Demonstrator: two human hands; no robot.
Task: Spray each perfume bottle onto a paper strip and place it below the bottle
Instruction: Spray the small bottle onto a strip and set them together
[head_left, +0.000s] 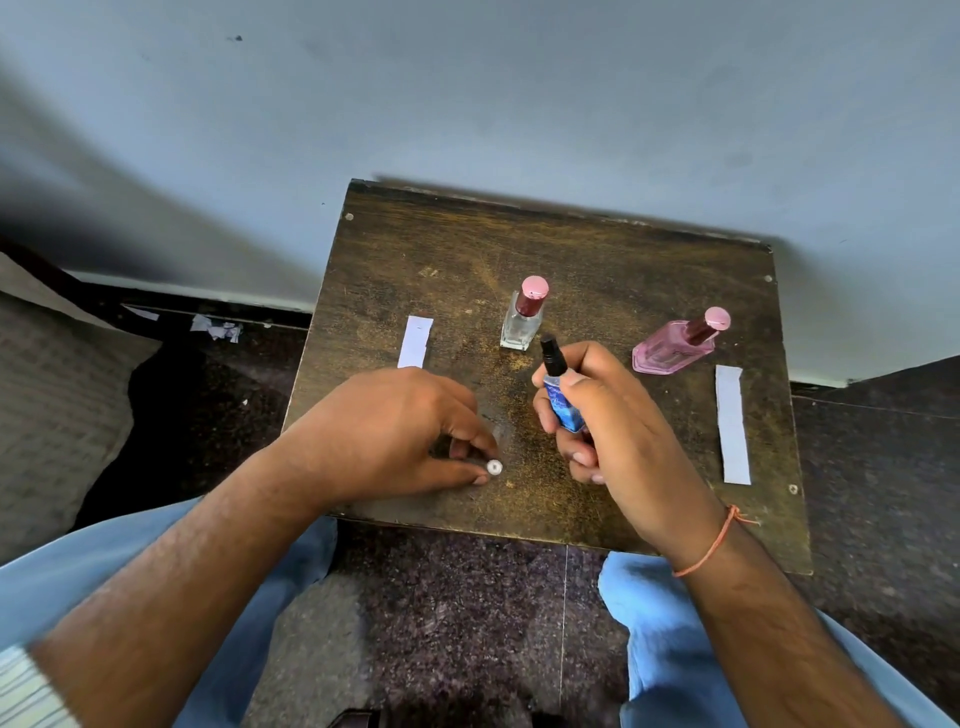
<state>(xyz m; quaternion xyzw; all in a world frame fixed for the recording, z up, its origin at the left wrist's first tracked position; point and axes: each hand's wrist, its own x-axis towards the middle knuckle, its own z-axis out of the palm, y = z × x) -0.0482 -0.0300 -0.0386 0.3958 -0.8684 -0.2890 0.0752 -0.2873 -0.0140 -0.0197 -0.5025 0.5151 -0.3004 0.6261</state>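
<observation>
From the head view I have a small dark wooden table (649, 270) set against a pale wall. My right hand (613, 415) is wrapped closed around a small blue spray bottle (563, 402), its black nozzle (551, 351) uncapped and tilted up and away from me. My left hand (405, 431) rests low on the table, thumb and forefinger pinched on a small clear cap (494, 467), which touches or nearly touches the wood.

Two more bottles stand at the back: a clear bottle (519, 325) with a pink top just beyond the nozzle, and a pink bottle (670, 351) to its right. A paper strip (732, 423) lies in front of the pink bottle, its long axis running toward me. A second paper strip (415, 340) lies just beyond my left hand's knuckles, also lengthwise toward me, partly hidden by the hand.

What matters for the next move, as I judge it: that second strip lies left of the nozzle and closest to my left hand, which has to let go of the cap before it can lift the paper in front of the spray.
</observation>
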